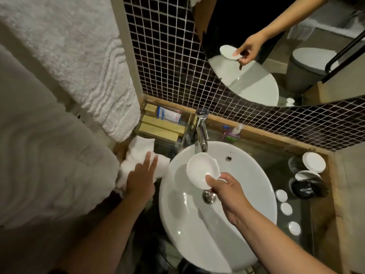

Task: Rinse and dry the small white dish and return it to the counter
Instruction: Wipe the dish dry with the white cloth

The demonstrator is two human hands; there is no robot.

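The right hand (225, 192) reaches forward from the lower right, forearm bare, thumb and fingers pinched shut on the rim of the small white dish (201, 170). The left hand (141, 179) stretches forward with fingers spread, palm down.
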